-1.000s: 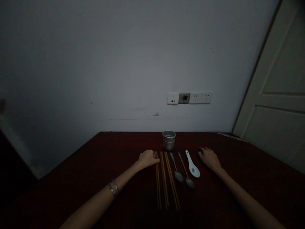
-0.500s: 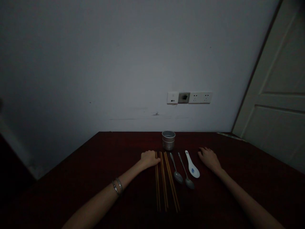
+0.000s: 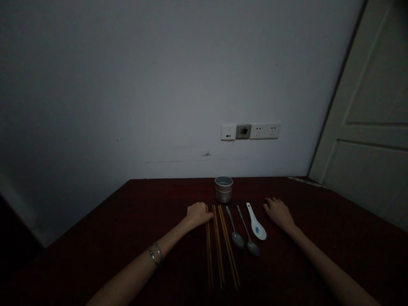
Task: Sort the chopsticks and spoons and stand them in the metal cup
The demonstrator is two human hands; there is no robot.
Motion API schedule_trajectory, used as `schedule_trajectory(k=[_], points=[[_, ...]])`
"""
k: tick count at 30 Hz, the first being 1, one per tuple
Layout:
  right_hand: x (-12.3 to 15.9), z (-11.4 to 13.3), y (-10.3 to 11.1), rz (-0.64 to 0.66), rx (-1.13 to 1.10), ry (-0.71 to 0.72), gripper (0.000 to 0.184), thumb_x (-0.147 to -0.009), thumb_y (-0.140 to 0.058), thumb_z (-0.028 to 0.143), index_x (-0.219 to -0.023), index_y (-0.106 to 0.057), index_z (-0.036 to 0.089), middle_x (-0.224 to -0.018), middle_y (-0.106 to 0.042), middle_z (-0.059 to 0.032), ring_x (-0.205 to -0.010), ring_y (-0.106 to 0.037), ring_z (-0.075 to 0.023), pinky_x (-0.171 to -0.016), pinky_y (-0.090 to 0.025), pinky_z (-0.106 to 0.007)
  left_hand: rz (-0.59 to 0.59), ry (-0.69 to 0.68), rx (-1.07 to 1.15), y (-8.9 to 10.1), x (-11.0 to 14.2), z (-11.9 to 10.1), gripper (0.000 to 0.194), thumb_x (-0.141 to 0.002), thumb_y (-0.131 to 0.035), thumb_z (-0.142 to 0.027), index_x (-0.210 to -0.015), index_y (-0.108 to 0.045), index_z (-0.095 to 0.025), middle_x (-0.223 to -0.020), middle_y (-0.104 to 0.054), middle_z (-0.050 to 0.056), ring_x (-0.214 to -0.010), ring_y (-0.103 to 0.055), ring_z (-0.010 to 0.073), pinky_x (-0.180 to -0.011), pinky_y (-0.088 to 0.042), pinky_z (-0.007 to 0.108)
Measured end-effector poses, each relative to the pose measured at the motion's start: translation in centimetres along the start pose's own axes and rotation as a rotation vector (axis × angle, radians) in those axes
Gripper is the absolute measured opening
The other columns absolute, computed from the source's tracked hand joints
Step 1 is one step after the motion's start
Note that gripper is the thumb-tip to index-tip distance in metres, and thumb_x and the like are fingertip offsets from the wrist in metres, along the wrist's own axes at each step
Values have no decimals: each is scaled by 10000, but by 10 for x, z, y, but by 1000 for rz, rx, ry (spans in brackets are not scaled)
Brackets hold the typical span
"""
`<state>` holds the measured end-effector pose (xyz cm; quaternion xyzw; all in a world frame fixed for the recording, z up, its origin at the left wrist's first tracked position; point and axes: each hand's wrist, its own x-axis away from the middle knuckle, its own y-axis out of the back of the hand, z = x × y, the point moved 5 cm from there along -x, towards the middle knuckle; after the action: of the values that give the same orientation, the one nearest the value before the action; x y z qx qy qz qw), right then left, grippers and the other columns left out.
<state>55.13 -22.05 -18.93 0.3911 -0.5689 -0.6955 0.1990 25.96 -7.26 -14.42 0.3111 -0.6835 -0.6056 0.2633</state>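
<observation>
My left hand (image 3: 196,213) rests on the table with its fingers curled. Its thumb lies across the upper part of the leftmost pair of wooden chopsticks (image 3: 208,250); the fingertips are hidden. Two more chopstick pairs (image 3: 218,250) lie alongside, spreading slightly. To their right are a metal spoon (image 3: 237,239) and a second, slimmer metal spoon (image 3: 253,247), bowls toward me. A white ceramic soup spoon (image 3: 258,228) with a blue mark comes after them. My right hand (image 3: 279,212) lies palm down beside it, not touching, with fingers loosely apart and nothing held.
Behind the utensils stands a round metal cup (image 3: 223,191), upright. The dark red table (image 3: 159,193) meets a pale wall with a row of sockets (image 3: 250,131). A panelled door (image 3: 366,127) is at the right. The light is dim.
The view has shifted a little, so everything sits slightly lower and farther left. Neither hand nor any utensil has visibly moved on the table.
</observation>
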Motion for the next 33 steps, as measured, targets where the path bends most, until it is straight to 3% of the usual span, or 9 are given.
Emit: schedule_trajectory(k=[6, 11, 15, 19, 21, 23, 26, 30, 33], points=[[1, 3, 6, -5, -42, 1, 412, -838, -352, 289, -1144, -556, 104, -1164, -546, -180, -1122, -462, -269, -910, -336, -370, -1, 56, 17, 6, 1, -1, 350, -709, -472, -402, -850, -671, -151, -891, -672, 135, -847, -633, 270, -673, -487, 326], [3, 3, 23, 28, -142, -15, 403, -861, -299, 318, -1005, -622, 123, -1015, -626, -156, -952, -575, -253, -794, -411, -347, -56, 73, 72, 29, 1, -2, 344, -713, -464, -399, -784, -670, -132, -836, -672, 140, -805, -636, 247, -649, -466, 286], [-1, 9, 63, -69, -249, -39, 398, -851, -314, 336, -1035, -611, 146, -1002, -643, -146, -890, -606, -272, -732, -442, -364, -138, 62, 124, 56, -1, -1, 300, -708, -467, -380, -665, -651, -146, -757, -668, 119, -739, -629, 221, -615, -428, 268], [2, 49, 120, -186, -597, 125, 367, -811, -409, 313, -1071, -608, 146, -1038, -643, -120, -919, -605, -241, -799, -445, -350, -281, 40, 223, 88, -2, -3, 273, -687, -495, -395, -610, -614, -162, -677, -642, 64, -662, -597, 188, -558, -368, 244], [11, 83, 141, -107, -853, 247, 324, -781, -473, 329, -979, -650, 144, -979, -665, -109, -895, -614, -225, -798, -459, -340, -347, 32, 290, 104, -2, -6, 268, -683, -504, -401, -615, -606, -163, -644, -621, 37, -622, -570, 163, -532, -331, 231], [24, 119, 151, 83, -1102, 298, 321, -755, -523, 354, -943, -661, 134, -919, -680, -108, -834, -632, -220, -730, -492, -341, -416, 16, 344, 119, 0, -9, 267, -687, -500, -398, -613, -596, -161, -606, -591, 16, -576, -533, 139, -512, -298, 225], [44, 162, 156, 355, -1375, 229, 366, -692, -608, 382, -926, -649, 104, -822, -689, -105, -747, -647, -200, -654, -515, -332, -501, -27, 394, 134, 5, -15, 258, -695, -486, -379, -599, -580, -158, -557, -541, -5, -525, -478, 117, -497, -271, 222], [58, 193, 153, 626, -1538, 132, 378, -600, -700, 374, -865, -652, 109, -781, -687, -85, -723, -648, -165, -678, -515, -302, -570, -63, 379, 141, 13, -23, 246, -706, -479, -367, -599, -569, -165, -544, -526, -13, -509, -447, 108, -496, -256, 223], [58, 203, 150, 675, -1592, 122, 371, -544, -735, 368, -805, -658, 117, -795, -685, -77, -736, -648, -163, -687, -509, -285, -602, -61, 325, 140, 17, -29, 239, -718, -479, -372, -619, -569, -175, -558, -546, -12, -512, -456, 111, -501, -249, 225]])
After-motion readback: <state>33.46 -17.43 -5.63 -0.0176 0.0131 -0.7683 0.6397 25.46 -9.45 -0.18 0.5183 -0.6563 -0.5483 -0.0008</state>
